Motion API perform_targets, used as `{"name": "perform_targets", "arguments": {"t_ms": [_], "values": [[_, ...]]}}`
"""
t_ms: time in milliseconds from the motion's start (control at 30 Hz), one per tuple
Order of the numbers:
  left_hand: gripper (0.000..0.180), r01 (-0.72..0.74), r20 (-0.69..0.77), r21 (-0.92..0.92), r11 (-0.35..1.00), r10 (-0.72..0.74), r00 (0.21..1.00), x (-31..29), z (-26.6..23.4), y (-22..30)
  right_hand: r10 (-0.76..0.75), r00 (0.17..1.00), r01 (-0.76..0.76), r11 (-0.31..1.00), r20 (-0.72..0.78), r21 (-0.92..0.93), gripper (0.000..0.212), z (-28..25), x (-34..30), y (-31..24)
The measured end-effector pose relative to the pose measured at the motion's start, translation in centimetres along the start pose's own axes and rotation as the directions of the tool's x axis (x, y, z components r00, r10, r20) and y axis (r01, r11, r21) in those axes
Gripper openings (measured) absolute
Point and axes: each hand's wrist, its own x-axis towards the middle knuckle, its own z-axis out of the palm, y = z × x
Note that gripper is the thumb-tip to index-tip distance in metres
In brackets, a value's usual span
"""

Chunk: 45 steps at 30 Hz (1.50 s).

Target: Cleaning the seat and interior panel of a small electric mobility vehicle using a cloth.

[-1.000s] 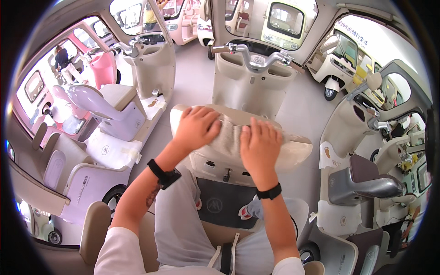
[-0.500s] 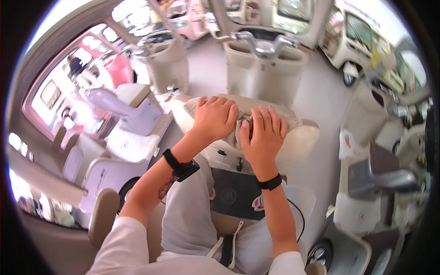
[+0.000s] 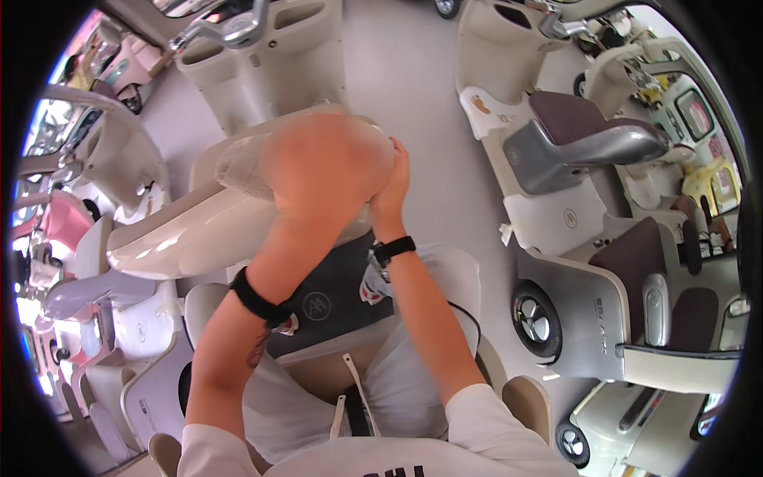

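On the beige seat (image 3: pixel 171 238), cloth (image 3: pixel 243 168) just left of the hands (image 3: pixel 326 163), their hold too blurred to tell

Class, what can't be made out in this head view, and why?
In the head view:
Left hand: fingers lost in a blur.
Right hand: partly hidden by the same blur.
Beige cloth: one part covered by the left hand.
Handlebar: one end cut off by the top edge.

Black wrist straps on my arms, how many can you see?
2: the left wrist strap, just below the blurred left hand, and the right wrist strap, just below the right hand.
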Motion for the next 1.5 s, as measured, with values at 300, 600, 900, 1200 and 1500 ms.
{"name": "perform_targets", "arguments": {"t_ms": [300,600,900,1200,1500], "values": [[0.047,-0.165,0.337,0.191,0.968,0.093,0.937,1.2,2.6,3.2,0.209,0.978,-0.204,0.965,-0.014,0.163,0.04,-3.2,1.7,3.1],[0.047,-0.52,0.276,0.343,0.782,0.445,0.852,-0.8,2.8,3.2,0.157,0.977,-0.191,0.946,0.145,0.26,0.052,-2.9,-1.1,2.3],[0.042,-0.58,-0.154,-0.001,0.815,0.573,0.805,-12.1,4.7,-3.4,0.429,0.896,-0.337,0.827,-0.117,0.451,0.049,1.4,-5.7,-1.2],[0.046,-0.367,-0.461,-0.529,0.765,0.104,0.881,-15.9,2.8,-6.9,-0.465,0.876,0.481,0.821,0.129,-0.308,0.055,6.0,-4.6,-6.8],[0.064,-0.12,-0.11,-0.762,0.637,0.056,0.992,-18.6,0.7,-8.3,-0.599,0.69,0.723,0.543,0.407,-0.427,0.052,8.3,-5.9,-8.5]]}}
